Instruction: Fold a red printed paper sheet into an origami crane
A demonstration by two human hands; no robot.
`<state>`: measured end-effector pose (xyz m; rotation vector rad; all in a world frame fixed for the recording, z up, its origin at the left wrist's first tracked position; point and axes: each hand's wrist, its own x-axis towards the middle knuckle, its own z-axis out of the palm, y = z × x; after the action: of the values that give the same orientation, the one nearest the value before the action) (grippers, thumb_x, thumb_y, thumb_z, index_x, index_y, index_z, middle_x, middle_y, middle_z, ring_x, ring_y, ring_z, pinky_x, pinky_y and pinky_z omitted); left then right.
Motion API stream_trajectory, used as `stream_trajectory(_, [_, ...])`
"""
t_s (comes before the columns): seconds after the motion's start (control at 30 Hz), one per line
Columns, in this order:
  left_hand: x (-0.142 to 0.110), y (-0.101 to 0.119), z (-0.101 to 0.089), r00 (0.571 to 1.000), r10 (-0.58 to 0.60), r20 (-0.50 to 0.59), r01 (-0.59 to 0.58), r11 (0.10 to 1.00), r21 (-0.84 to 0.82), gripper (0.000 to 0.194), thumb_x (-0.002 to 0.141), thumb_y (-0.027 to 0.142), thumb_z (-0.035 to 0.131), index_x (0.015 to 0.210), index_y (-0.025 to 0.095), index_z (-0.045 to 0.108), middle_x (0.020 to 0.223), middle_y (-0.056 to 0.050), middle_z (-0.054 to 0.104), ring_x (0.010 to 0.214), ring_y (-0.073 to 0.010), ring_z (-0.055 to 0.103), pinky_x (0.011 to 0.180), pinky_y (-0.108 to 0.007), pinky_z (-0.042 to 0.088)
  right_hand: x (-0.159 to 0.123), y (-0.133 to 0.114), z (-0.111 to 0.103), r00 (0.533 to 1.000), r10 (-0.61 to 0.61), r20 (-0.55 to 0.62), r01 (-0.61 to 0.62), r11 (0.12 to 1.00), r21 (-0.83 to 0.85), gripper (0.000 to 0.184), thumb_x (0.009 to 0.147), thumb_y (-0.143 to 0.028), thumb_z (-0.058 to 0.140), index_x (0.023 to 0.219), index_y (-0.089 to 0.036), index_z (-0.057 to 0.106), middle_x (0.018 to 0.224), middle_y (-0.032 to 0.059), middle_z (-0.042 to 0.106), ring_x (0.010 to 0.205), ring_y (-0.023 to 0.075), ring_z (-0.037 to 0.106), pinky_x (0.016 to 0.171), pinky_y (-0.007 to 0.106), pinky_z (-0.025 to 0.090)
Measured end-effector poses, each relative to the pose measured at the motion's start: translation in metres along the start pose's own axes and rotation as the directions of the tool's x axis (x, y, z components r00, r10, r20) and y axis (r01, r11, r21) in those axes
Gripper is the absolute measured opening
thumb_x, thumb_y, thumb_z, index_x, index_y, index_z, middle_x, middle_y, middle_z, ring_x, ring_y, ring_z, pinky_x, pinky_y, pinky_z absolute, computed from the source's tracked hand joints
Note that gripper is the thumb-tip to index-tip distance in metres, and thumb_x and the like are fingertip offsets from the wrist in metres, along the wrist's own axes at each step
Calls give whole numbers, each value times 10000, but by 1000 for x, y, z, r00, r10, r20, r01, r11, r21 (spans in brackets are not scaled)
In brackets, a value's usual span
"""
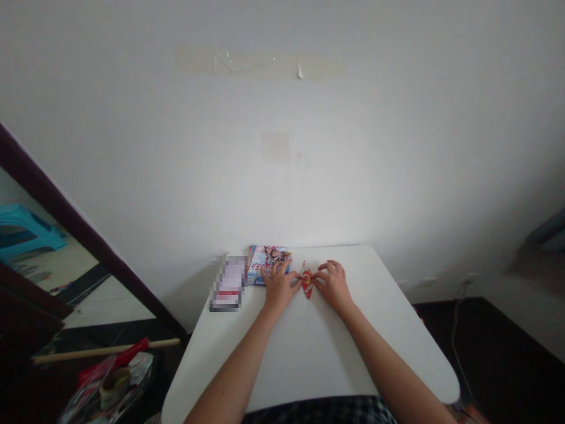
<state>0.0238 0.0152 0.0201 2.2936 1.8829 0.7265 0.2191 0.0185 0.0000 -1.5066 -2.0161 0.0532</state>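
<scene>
Between my two hands is a small piece of folded red patterned paper (307,284), diamond-shaped with a pale tip pointing away from me. My left hand (281,284) pinches its left side between thumb and forefinger, the other fingers spread over the edge of a colourful magazine (260,265). My right hand (332,284) pinches the paper's right side, its remaining fingers curled above the table. The magazine lies flat under and beside my left hand, partly covered by it. To its left rests a phone (229,284), its screen blurred out.
The white table (304,365) has rounded corners and stands against the wall (353,176). A dark-framed mirror (88,235) leans at the left. Below it are a wooden stick (110,350) and a bag of odds and ends (115,386). A cable (455,330) hangs at the right.
</scene>
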Motion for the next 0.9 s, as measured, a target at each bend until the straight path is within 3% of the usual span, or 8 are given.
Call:
stream_trajectory(0.3, [-2, -1, 0, 999, -20, 27, 20, 1000, 6, 150, 809, 436, 712, 911, 352, 784, 1561, 28, 445, 1425, -357, 356, 1170, -751, 83, 0, -1, -5, 997, 66, 47, -66, 998, 3, 160, 860, -371, 691, 992, -357, 780, 1192, 48, 634, 1316, 302, 387, 1117, 506, 309])
stream_trajectory(0.9, [-13, -1, -2, 996, 3, 87, -12, 995, 102, 475, 732, 634, 694, 1126, 370, 718, 1596, -44, 387, 1443, -387, 332, 1154, -749, 110, -5, -3, -11, 991, 60, 117, -60, 998, -1, 307, 788, -418, 744, 1092, -369, 741, 1278, 55, 600, 1355, 321, 387, 1122, 543, 311])
